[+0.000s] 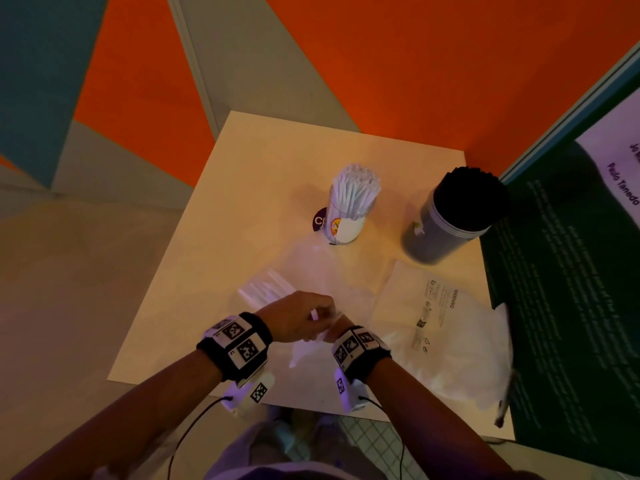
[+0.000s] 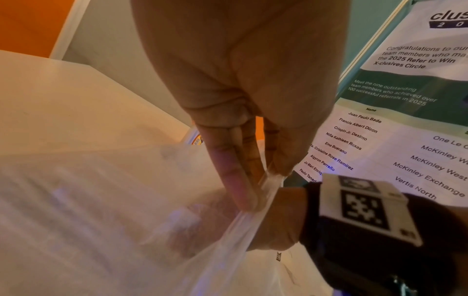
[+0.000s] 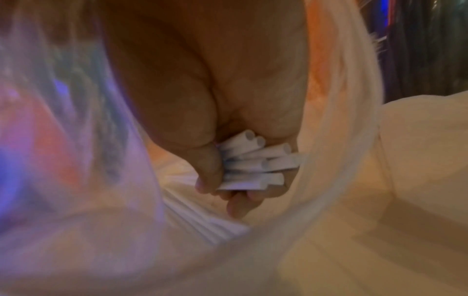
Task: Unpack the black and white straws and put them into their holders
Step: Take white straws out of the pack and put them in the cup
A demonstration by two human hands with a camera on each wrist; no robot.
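A clear plastic bag (image 1: 266,292) of white straws lies on the table in front of me. My left hand (image 1: 304,318) pinches the bag's open edge (image 2: 271,192) between thumb and fingers (image 2: 243,192). My right hand (image 3: 222,192) reaches inside the bag and grips a bundle of white straws (image 3: 253,166); in the head view it (image 1: 341,323) is mostly hidden behind the left hand. A clear holder (image 1: 346,230) packed with white straws (image 1: 356,183) stands further back. To its right a grey holder (image 1: 440,233) holds black straws (image 1: 471,199).
An emptied plastic bag (image 1: 433,313) with a printed warning lies at the right of the cream table (image 1: 214,271). A dark green poster board (image 1: 571,289) stands along the table's right edge. An orange wall rises behind. A purple sticker (image 1: 319,220) sits by the clear holder.
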